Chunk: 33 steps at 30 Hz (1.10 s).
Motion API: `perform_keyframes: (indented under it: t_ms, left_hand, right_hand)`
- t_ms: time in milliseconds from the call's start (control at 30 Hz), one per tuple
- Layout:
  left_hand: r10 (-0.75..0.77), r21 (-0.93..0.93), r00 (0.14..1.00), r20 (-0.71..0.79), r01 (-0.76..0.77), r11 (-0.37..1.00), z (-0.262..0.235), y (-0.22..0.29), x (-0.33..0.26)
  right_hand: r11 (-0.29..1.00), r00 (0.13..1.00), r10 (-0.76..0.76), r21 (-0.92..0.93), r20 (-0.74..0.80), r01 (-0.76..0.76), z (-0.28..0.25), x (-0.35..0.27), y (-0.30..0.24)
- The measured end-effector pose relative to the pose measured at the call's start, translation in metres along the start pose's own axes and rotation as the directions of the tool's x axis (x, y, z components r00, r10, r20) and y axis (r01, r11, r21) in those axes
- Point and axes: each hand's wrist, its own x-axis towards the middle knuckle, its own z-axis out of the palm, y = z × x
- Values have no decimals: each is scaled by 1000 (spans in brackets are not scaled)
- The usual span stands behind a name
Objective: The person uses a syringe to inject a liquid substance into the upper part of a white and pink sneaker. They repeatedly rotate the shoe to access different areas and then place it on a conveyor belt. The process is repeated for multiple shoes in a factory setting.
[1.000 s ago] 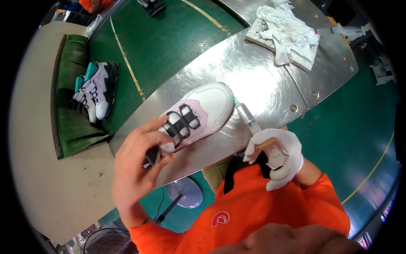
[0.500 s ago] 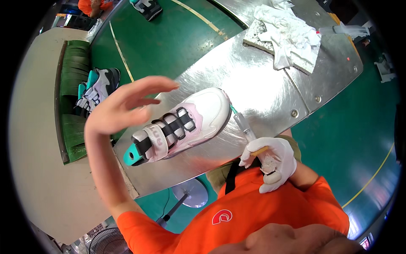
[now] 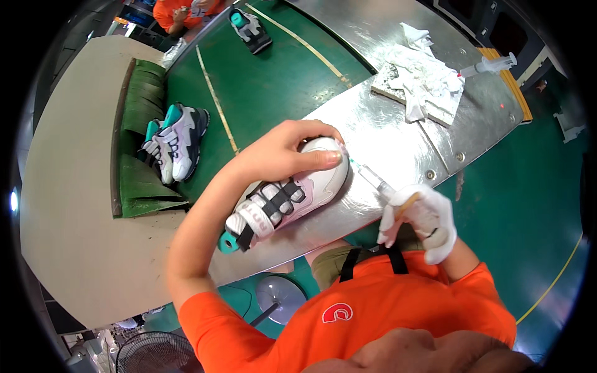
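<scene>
Right now, from the head camera, your left hand (image 3: 283,152) is bare and lies over the toe of a white and pale pink sneaker (image 3: 289,199), fingers curled round the front of it and the thumb pressed along the toe cap, so it is closed on the shoe. That sneaker lies on its side on the steel workbench (image 3: 398,137), toe toward the middle of the bench, heel with its teal tab toward your body and hanging near the bench's front edge; dark straps cross its upper.

Your right hand (image 3: 420,217) wears a white glove and is wrapped round a clear syringe (image 3: 373,177), whose tip points at the sneaker's toe and sits just beside it (touching or not, you cannot tell from here). A thin tan stick (image 3: 407,202) is also pinched in those gloved fingers.

Farther along the bench lies a heap of crumpled white rags (image 3: 426,84) on a flat pad, and beyond it a second syringe (image 3: 491,64) near the bench's far edge. To your left, on the green belt (image 3: 267,81), a pair of white, black and teal sneakers (image 3: 177,140) leans against a green padded edge. Another sneaker (image 3: 250,28) sits farther up the belt, close to another person in orange (image 3: 183,11).
</scene>
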Motion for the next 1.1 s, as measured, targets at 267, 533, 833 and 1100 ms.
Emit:
perform_keyframes:
  t_ms: [267, 533, 833, 1100]
  left_hand:
    - [332, -197, 688, -646, -570, 798, 21, 9, -93]
    - [242, -180, 455, -857, -705, 686, 41, -29, -106]
    - [93, -203, 336, -937, -742, 638, 42, -59, -105]
    - [-112, -303, 291, -950, -778, 551, 42, -93, -107]
  right_hand:
    - [951, 927, 305, -126, 216, -284, 72, 81, -85]
    - [942, 935, 236, -299, 264, -154, 95, 110, -75]
    - [971, 900, 231, -146, 369, -190, 74, 138, -36]
    - [935, 895, 354, -107, 270, -337, 55, 146, -9]
